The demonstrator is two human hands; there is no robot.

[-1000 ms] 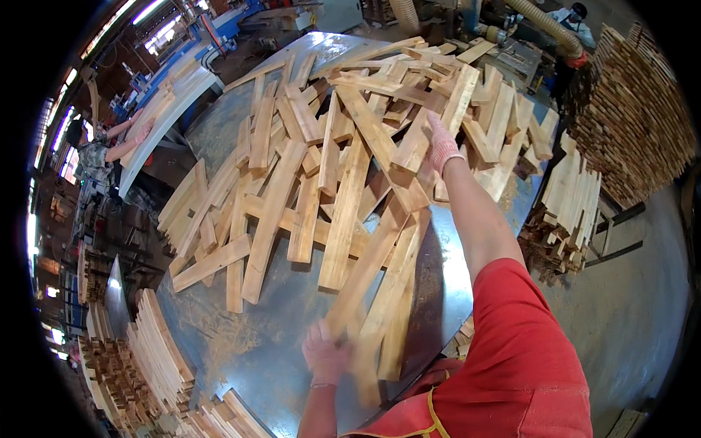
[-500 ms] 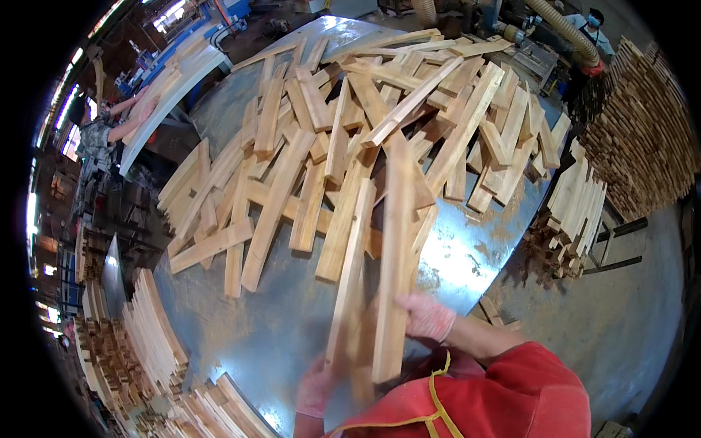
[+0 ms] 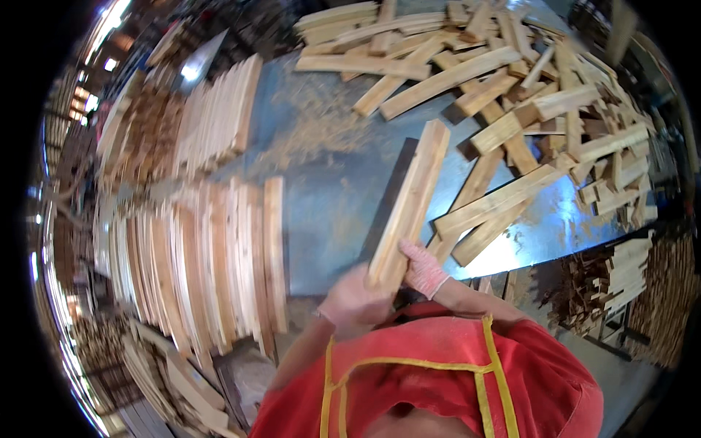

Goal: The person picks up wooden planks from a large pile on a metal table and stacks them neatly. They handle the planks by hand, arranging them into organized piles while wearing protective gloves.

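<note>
Close to my body, a pale wooden board (image 3: 415,201) is held up at a slant, its far end over the metal table (image 3: 321,233). My right hand (image 3: 425,270), in a whitish-pink glove, closes on its right edge near the lower end. At the left of that same end is my left hand (image 3: 355,298), blurred, wrapped around the wood with its fingers partly hidden. A dark strip runs along the board's left side; whether it is shadow or another piece, I cannot tell.
A loose heap of boards (image 3: 504,95) covers the table's far and right part. Sawdust (image 3: 321,131) lies scattered on the metal. On the left stand upright-packed rows of boards (image 3: 219,255). More stacked wood (image 3: 621,274) is at the lower right, beyond the table edge.
My view has swung left, bringing the packed rows closer to the middle and the heap to the right. The pieces in my hands have come together and tilted right.
</note>
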